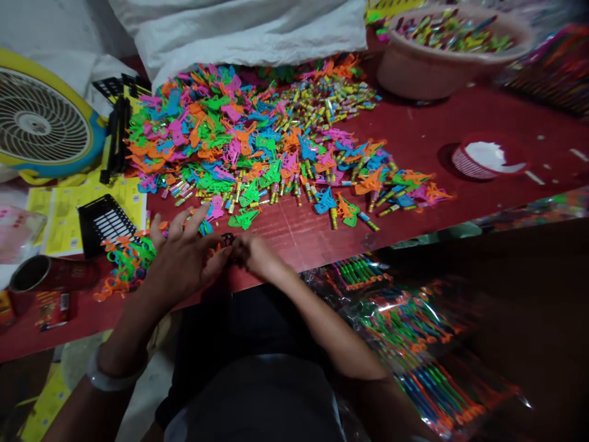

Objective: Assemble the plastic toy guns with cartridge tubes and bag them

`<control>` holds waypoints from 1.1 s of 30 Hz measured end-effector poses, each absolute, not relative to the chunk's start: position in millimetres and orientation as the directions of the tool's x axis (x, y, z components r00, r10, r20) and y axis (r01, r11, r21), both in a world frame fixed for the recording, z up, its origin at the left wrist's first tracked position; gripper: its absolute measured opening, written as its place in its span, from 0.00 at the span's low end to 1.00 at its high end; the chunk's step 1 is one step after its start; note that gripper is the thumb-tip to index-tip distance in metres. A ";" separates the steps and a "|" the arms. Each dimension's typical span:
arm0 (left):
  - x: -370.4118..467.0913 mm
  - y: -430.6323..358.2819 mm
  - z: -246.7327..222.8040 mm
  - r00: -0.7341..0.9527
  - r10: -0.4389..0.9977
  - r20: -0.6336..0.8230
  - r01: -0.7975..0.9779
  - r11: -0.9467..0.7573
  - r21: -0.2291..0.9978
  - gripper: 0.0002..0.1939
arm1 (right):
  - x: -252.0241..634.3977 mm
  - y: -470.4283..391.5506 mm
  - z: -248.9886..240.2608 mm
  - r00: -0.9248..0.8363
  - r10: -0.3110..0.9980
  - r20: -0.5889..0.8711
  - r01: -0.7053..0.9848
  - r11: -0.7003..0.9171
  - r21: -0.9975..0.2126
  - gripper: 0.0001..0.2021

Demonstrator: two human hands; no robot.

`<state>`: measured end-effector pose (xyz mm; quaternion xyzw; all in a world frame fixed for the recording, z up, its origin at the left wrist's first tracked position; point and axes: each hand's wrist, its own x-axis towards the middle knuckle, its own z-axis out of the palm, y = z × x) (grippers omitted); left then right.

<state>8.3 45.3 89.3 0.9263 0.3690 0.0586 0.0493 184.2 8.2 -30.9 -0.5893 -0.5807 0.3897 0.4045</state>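
My left hand point(181, 261) is over the near edge of the red table, fingers spread, its thumb and index near a small dark and orange piece point(223, 242). Close against that piece are the bent, closed fingers of my right hand point(255, 255); what they hold is too small to name. Beyond both hands spreads a big heap of orange, green, pink and blue plastic pieces point(207, 129), with short patterned tubes point(326, 101) among them. A smaller pile of green and orange pieces point(131, 261) lies left of my left hand.
A yellow and blue fan point(43, 120), a black basket point(108, 224) and a dark cup point(55, 273) stand left. A pink tub point(427, 67) and a red basket point(478, 162) are on the right. Bagged colourful items point(414, 319) lie below the table edge.
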 end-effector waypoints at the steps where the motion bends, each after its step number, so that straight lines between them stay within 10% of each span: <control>1: 8.0 45.5 89.9 0.723 0.687 0.076 0.675 -0.725 0.136 0.19 | 200.3 20.0 -27.1 0.159 0.987 0.033 0.453 -0.043 -0.891 0.06; 7: 0.5 45.9 94.8 0.747 0.664 0.036 0.653 -0.742 0.148 0.20 | 272.6 87.9 -14.3 0.667 0.738 0.097 0.573 -0.426 -0.700 0.12; 12: -10.9 40.0 95.5 0.773 0.634 0.025 0.623 -0.766 0.159 0.19 | 264.2 72.3 -16.7 0.556 0.817 0.152 0.532 -0.209 -0.821 0.03; 18: -12.3 39.9 96.6 0.764 0.645 0.029 0.628 -0.753 0.199 0.17 | 175.9 46.7 -39.4 0.085 0.996 -0.007 -0.134 0.004 -0.991 0.03; 27: -10.9 41.2 95.0 0.766 0.641 0.033 0.624 -0.755 0.201 0.16 | 158.9 46.0 -38.6 -0.068 0.975 0.213 0.141 0.221 -0.965 0.04; 33: -10.3 40.7 93.1 0.766 0.642 0.042 0.628 -0.760 0.168 0.21 | 155.1 42.8 -44.6 0.048 0.991 0.126 0.030 0.125 -0.992 0.09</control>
